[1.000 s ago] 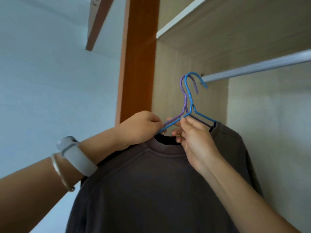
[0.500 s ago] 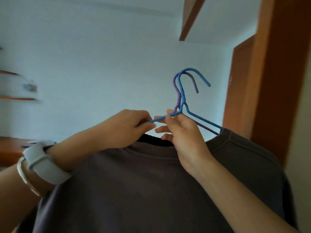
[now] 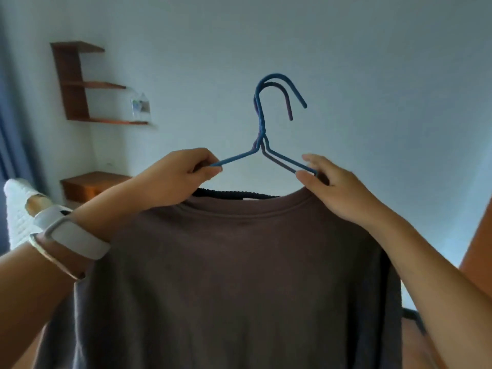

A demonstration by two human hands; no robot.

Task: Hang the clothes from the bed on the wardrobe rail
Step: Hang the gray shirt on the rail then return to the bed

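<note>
A dark brown sweatshirt [image 3: 239,275] hangs in front of me on two wire hangers held together, a blue hanger [image 3: 262,107] and a purple hanger [image 3: 288,107] just behind it. A black garment [image 3: 234,194] shows inside the collar. My left hand [image 3: 173,177] pinches the left arm of the hangers at the collar. My right hand [image 3: 332,187] pinches the right arm of the hangers. Both hooks stand upright and free in the air. The wardrobe rail is out of view.
A pale blue wall fills the background. Wooden wall shelves [image 3: 77,83] hang at upper left, with a small wooden unit [image 3: 90,185] below them. An orange-brown wardrobe edge [image 3: 479,243] shows at the right. A white watch band and a bracelet sit on my left wrist.
The view has swung left, away from the wardrobe and its rail, toward the wall. My right hand slid from the hangers' neck out to the right arm, so my hands are wider apart.
</note>
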